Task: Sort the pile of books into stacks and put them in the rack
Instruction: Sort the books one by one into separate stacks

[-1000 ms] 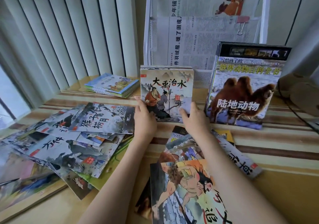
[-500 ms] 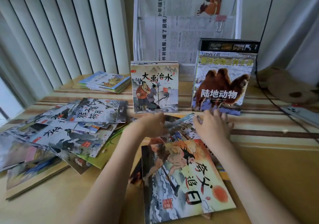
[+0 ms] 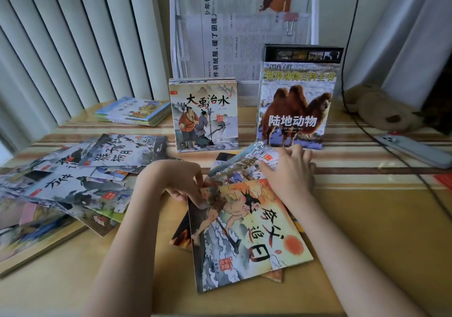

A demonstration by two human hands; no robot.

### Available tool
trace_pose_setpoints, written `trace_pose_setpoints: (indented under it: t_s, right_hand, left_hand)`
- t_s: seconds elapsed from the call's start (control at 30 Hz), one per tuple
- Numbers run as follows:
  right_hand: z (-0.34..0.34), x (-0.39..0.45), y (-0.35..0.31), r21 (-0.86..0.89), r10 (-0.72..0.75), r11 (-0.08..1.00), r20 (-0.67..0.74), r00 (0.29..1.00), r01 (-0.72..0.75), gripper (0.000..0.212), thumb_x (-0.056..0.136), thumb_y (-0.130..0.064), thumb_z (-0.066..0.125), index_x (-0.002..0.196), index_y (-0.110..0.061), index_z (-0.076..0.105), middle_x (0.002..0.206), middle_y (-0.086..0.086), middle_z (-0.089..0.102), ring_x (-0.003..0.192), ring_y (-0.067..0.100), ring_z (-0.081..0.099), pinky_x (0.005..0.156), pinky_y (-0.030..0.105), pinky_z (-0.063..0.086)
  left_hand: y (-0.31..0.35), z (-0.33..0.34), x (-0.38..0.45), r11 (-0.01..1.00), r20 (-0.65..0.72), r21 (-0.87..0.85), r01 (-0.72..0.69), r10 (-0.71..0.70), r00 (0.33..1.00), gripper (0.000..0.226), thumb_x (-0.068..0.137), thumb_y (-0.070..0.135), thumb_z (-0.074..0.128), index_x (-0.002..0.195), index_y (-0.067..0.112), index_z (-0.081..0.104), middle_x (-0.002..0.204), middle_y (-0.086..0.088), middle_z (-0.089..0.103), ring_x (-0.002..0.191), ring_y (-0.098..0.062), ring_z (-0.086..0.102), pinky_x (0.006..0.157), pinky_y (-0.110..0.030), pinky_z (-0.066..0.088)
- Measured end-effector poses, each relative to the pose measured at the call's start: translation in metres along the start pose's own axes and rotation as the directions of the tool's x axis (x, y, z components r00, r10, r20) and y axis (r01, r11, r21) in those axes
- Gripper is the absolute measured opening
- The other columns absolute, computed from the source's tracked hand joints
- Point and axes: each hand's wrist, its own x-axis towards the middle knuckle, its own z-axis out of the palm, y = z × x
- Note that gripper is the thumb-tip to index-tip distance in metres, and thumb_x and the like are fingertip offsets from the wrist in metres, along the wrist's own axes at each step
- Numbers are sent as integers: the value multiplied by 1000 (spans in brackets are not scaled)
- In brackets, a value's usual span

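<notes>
Gripping the top book (image 3: 244,238), the left hand (image 3: 176,180) hides its corner; right hand (image 3: 288,170) lies flat.

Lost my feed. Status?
Left hand pinches near pile's top book. Right hand flat on book behind. Two stacks upright by rack. Nothing blocking.

Soft daylight from the left through the blinds (image 3: 73,48), dim right side, wide-angle bending, blurred edges

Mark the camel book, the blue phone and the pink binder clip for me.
camel book (image 3: 297,111): head view, on the camel's flank on the cover.
blue phone (image 3: 413,148): head view, middle of its back.
pink binder clip (image 3: 291,18): head view, on its pink body.
</notes>
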Motion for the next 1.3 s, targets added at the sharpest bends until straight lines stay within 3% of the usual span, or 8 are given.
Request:
trace_pose_setpoints:
  t_s: [0.3,0.47,0.63,0.77,0.97,1.07,1.2,1.3]
  right_hand:
    - [-7,18,16,516,-172,821,-185,968,244,27,91,-13,56,104,-30,71,87,-11,69,82,21,51,76,43,46]
    - [-12,25,27,637,-219,737,-91,972,225,37,93,-10,51,101,-42,70,91,-21,66,87,10,60,81,44,51]
    - [-14,22,22,815,-195,569,6,981,108,42,95,-3,47,123,-33,54,92,-6,65,81,4,64,62,23,51]
    - [-19,26,22,901,-68,435,48,997,-14,22,101,-16,39,118,-24,53,102,-21,52,80,-13,55,64,16,49]
    - [-19,29,10,958,-42,151,251,967,-242,42,101,-46,21,119,-18,47,89,9,64,72,17,65,69,34,51]
    - [-22,31,19,948,44,-11,317,947,-317,52,100,-51,20,122,-14,49,92,11,68,75,20,68,64,32,47]
    - [-19,33,31,896,68,236,370,927,-375,47,90,-58,46,118,-21,57,107,0,66,95,18,64,73,32,47]
    - [-27,24,25,809,-136,157,586,799,-567,48,82,-64,51,106,-24,63,95,0,72,84,19,69,68,35,56]
  left_hand:
    - [-6,-3,1,817,-521,-451,-358,84,849,18,82,16,71,99,12,64,90,-6,69,78,-18,65,63,-20,52]
    - [3,4,4,520,-464,-726,-449,110,879,17,86,22,67,100,16,60,91,-5,68,76,-16,62,64,-23,50]
    - [17,14,14,445,-418,-795,-413,91,904,32,93,19,57,124,24,53,94,-8,59,65,-10,60,57,-23,52]
    - [23,19,15,321,-337,-868,-378,177,925,43,94,15,56,134,30,48,112,-10,59,78,-13,59,59,-19,53]
    - [29,22,22,385,-329,-836,-391,221,918,67,83,-1,64,140,22,37,123,-20,59,107,-33,64,84,-33,55]
    - [25,20,24,304,-421,-851,-427,90,903,59,81,-11,62,134,11,45,121,-26,58,92,-29,71,72,-30,60]
    - [26,13,20,64,-596,-802,-594,-14,803,43,85,-15,54,125,2,48,93,-14,67,69,-12,72,56,-17,54]
    - [28,12,17,-49,-704,-703,-709,-94,704,34,87,-11,55,114,10,52,98,-13,66,74,-12,72,61,-20,56]
